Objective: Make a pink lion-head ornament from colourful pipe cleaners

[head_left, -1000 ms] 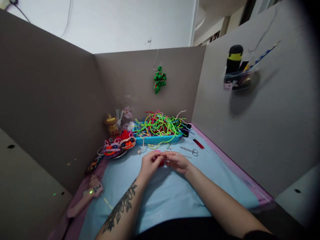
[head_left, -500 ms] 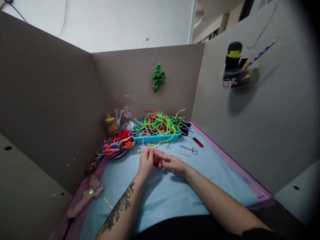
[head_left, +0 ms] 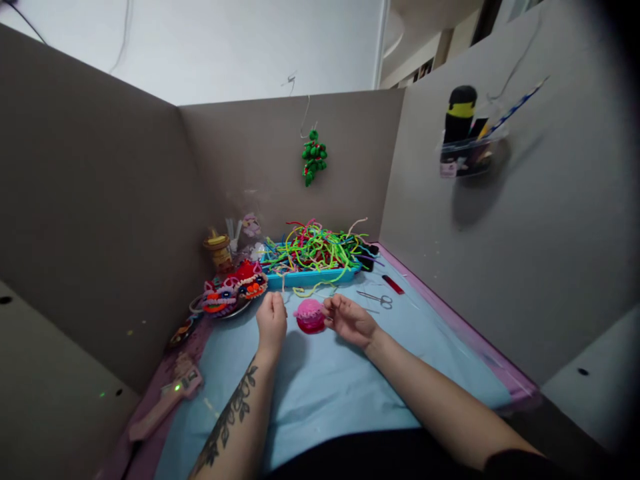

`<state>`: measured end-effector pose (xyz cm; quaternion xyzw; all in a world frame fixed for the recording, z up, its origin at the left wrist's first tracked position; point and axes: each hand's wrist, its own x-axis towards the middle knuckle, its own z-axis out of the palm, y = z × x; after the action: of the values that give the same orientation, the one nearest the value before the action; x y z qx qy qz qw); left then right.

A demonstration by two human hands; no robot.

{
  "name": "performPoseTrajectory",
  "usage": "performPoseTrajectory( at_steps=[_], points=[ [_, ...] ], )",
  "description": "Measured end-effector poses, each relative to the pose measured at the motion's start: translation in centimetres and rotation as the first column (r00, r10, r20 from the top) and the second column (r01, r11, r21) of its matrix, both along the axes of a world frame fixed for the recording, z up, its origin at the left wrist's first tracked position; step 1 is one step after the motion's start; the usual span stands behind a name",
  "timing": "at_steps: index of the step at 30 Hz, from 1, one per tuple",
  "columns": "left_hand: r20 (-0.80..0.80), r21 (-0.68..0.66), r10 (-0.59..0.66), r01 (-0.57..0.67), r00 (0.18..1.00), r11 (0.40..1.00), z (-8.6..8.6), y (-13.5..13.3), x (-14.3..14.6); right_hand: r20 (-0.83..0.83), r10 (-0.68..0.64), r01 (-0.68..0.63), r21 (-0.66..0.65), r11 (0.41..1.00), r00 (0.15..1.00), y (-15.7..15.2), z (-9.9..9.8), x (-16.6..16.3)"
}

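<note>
A small round pink craft piece [head_left: 309, 316] of fuzzy wire sits on the light blue mat [head_left: 340, 387] between my hands. My right hand [head_left: 351, 320] is curled, its fingertips pinching the piece's right edge. My left hand [head_left: 271, 321] is a short way to the left of the piece, fingers closed in a pinch. What it grips is too thin to make out. A pale strand [head_left: 283, 285] lies just beyond its fingertips.
A blue tray [head_left: 313, 275] heaped with coloured fuzzy wires stands at the back. Finished craft faces [head_left: 227, 294] lie at its left on a dish. Small scissors [head_left: 376, 298] and a red tool [head_left: 393, 285] lie at the right. A pink glue gun [head_left: 167, 400] rests at the left. Cardboard walls surround the mat.
My hands were together over the pink piece. They have drawn apart: the left moved off to the left, and the piece now shows whole on the mat.
</note>
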<state>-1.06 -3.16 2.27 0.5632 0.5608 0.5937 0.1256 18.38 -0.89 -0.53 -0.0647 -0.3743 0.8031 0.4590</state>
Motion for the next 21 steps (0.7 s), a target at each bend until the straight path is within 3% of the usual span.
performPoseTrajectory(
  at_steps=[5,9,12,16,21],
  points=[
    [-0.153,-0.082,0.040,-0.053,0.987,0.995,-0.6,1.2,-2.0,-0.102,0.077,-0.080,-0.025,0.996,0.992,0.2,0.3,0.5],
    [-0.441,-0.150,0.029,-0.105,0.897,0.983,-1.3,1.7,-2.9,-0.105,0.077,-0.082,-0.047,0.996,0.992,0.1,0.5,0.5],
    [-0.535,-0.173,0.036,-0.152,0.844,0.973,-1.3,1.5,-2.8,-0.077,0.041,-0.045,-0.062,0.997,0.996,0.0,0.6,0.5],
    [-0.490,-0.221,0.020,-0.147,0.871,0.964,-0.8,1.3,-2.3,-0.059,0.012,-0.016,-0.070,0.997,0.998,0.0,0.6,0.3],
    [-0.337,-0.073,-0.012,-0.013,0.941,0.997,-0.5,1.2,-2.1,0.021,-0.068,0.069,-0.018,0.997,0.997,0.1,0.4,0.2]
  ],
)
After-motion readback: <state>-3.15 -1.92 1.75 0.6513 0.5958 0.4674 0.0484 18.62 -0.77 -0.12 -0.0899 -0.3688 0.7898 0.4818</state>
